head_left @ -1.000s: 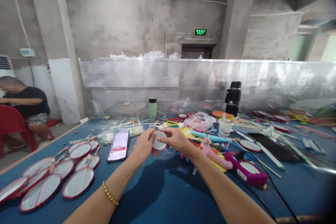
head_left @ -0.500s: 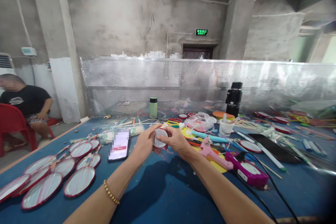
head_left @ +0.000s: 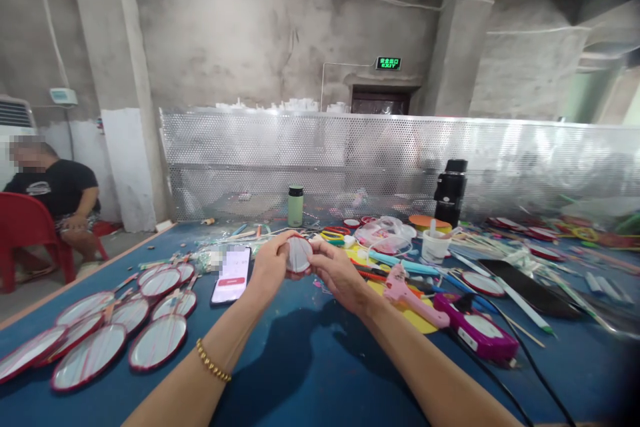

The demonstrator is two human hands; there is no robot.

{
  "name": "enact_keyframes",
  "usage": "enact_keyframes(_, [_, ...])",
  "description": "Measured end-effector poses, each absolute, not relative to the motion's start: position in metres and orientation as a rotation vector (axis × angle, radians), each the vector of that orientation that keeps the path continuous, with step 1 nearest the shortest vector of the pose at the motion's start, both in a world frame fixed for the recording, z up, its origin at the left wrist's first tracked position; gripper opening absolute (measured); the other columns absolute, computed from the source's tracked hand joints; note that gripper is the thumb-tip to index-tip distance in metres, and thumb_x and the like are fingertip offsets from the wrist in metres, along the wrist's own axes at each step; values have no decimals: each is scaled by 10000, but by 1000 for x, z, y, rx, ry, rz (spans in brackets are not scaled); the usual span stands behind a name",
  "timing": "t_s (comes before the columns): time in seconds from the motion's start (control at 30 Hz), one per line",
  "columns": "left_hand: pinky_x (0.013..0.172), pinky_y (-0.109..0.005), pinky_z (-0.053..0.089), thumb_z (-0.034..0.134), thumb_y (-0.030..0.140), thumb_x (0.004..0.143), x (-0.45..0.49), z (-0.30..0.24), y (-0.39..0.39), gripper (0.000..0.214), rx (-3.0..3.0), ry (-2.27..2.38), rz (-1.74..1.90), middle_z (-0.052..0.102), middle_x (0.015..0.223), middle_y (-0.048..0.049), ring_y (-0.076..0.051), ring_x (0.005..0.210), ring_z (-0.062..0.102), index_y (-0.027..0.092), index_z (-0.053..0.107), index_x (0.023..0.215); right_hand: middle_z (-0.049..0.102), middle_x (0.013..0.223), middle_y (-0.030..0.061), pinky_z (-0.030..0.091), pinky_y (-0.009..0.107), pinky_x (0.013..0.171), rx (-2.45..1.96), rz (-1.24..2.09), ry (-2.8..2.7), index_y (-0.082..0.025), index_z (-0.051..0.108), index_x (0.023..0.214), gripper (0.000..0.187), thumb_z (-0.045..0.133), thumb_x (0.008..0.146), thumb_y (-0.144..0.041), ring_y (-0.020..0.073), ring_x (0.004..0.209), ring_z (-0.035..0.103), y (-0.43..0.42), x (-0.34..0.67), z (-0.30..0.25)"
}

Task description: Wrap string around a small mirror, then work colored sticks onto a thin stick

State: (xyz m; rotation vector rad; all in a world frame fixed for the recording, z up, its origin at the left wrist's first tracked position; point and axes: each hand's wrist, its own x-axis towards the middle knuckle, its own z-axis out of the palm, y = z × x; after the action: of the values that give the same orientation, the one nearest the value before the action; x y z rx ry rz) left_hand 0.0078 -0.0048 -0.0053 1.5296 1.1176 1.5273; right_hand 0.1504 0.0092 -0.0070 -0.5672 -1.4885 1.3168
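A small round mirror (head_left: pixel 300 255) with a red rim is held up above the blue table, its pale face turned toward me. My left hand (head_left: pixel 271 267) grips its left side, fingers curled behind it. On the right edge, the thumb and fingers of my right hand (head_left: pixel 341 275) pinch the rim. A phone with a lit screen (head_left: pixel 231 277) lies just left of my left hand. Beyond my right hand are yellow-handled scissors (head_left: pixel 334 235) and a pink glue gun (head_left: pixel 407 293).
Several red-rimmed mirrors (head_left: pixel 159 341) lie grouped at the left. A purple device (head_left: pixel 477 327) with black cables sits at the right, near a white cup (head_left: pixel 434 247). Farther back stand a green bottle (head_left: pixel 295 207) and a black flask (head_left: pixel 450 193). A person (head_left: pixel 60 193) sits at far left.
The mirror has shifted slightly left and shows more of its face. My right thumb has moved off its front to the right edge. The whole view has shifted a little.
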Motion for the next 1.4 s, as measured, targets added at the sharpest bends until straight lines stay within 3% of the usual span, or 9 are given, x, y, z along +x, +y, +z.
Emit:
enact_keyframes(0.2, [553, -252, 547, 405, 240, 848, 3, -10, 1, 365, 1558, 1245, 1690, 616, 1174, -76, -196, 871, 629, 228, 641, 1127, 670, 843, 20, 472, 269, 715, -491, 1430, -1399, -183, 635, 828, 364, 489, 520, -57, 154, 761, 594, 3, 142, -5])
enact_keyframes(0.37, [637, -276, 552, 418, 236, 843, 3, -8, 0, 334, 1611, 1257, 1729, 628, 1161, -65, -207, 934, 614, 214, 662, 1070, 673, 846, 26, 482, 304, 788, -462, 1511, -1353, -187, 633, 803, 403, 444, 472, -55, 175, 822, 606, 7, 139, -11])
enact_keyframes(0.57, [896, -335, 470, 392, 195, 844, 4, -5, -2, 342, 1777, 1350, 1752, 671, 1082, -66, -212, 1027, 594, 196, 672, 1041, 670, 792, 25, 504, 317, 737, -404, 1577, -1351, -190, 652, 792, 433, 434, 447, -47, 202, 824, 612, 8, 136, -13])
enact_keyframes(0.67, [945, -364, 430, 386, 198, 852, 5, -5, -3, 350, 1856, 1400, 1709, 680, 1074, -55, -216, 998, 604, 210, 670, 1055, 675, 779, 26, 506, 310, 704, -390, 1606, -1340, -183, 661, 779, 435, 431, 435, -46, 204, 785, 611, 6, 135, -12])
enact_keyframes(0.87, [747, -290, 511, 382, 218, 857, 8, -6, -7, 353, 1865, 1371, 1712, 671, 1068, -64, -212, 957, 610, 220, 674, 1054, 659, 744, 6, 482, 267, 722, -430, 1611, -1263, -163, 639, 730, 399, 430, 417, -33, 147, 689, 575, 9, 137, -18])
enact_keyframes(0.97, [503, -204, 479, 373, 261, 865, 9, -3, -10, 362, 1745, 1318, 1683, 649, 1083, -74, -145, 701, 617, 203, 656, 1082, 662, 784, 7, 474, 280, 782, -421, 1603, -1248, -167, 640, 762, 426, 430, 418, -30, 159, 761, 586, 11, 137, -19])
enact_keyframes(1.07, [338, -156, 369, 381, 306, 863, 11, 0, -13, 376, 1606, 1244, 1678, 628, 1080, -78, -66, 483, 520, 185, 629, 1119, 669, 826, 14, 468, 286, 813, -415, 1601, -1245, -173, 634, 764, 422, 430, 423, -32, 181, 848, 589, 11, 137, -17])
enact_keyframes(1.4, [291, -154, 330, 403, 266, 858, 19, 4, -18, 351, 1543, 1173, 1659, 647, 1048, -63, -3, 328, 402, 174, 632, 1108, 636, 706, 9, 438, 258, 607, -454, 1615, -1260, -164, 611, 671, 333, 435, 417, -42, 153, 653, 537, 9, 134, -19])
